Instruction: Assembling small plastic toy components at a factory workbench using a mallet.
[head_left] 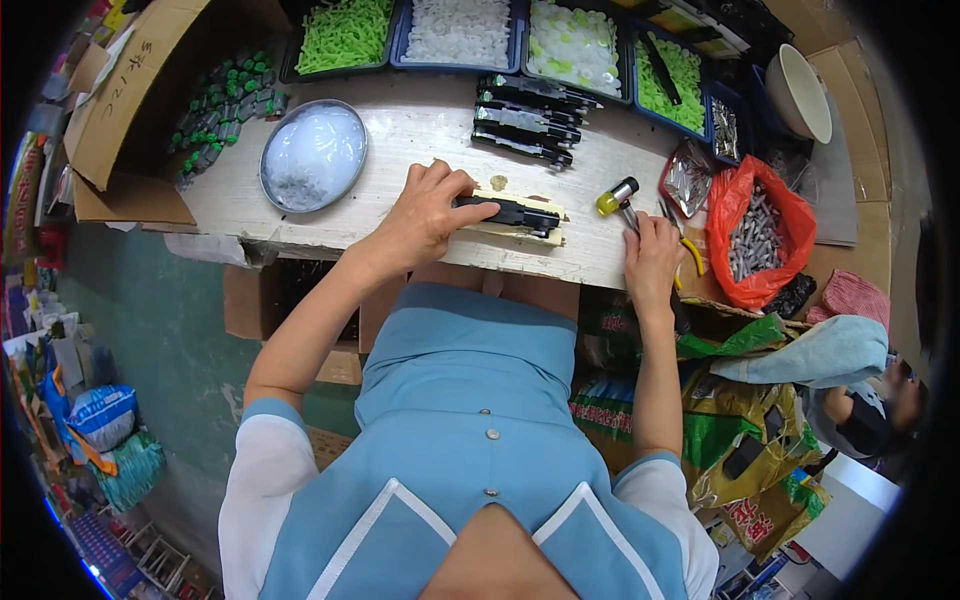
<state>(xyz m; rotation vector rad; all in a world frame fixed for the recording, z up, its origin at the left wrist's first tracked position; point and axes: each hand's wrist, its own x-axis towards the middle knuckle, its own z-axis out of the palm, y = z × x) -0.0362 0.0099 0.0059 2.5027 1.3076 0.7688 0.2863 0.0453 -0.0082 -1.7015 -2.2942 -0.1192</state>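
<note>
Fingers (462, 188) of the left hand (425, 215) curl down over a black toy pistol (512, 213), pinning it flat on a pale block (545, 232) at the near edge of the workbench (420, 130). Its long axis runs left to right, and the end away from the hand points right. The right hand (652, 258) is closed around the handle of a small hammer (617, 196) with a yellow head, tilted up and away to the left. Four, perhaps five, more black pistols (528, 118) lie stacked further back, parallel. One round tray (313, 155) of clear parts sits left; one red bag (755, 232) of metal pieces lies right.
</note>
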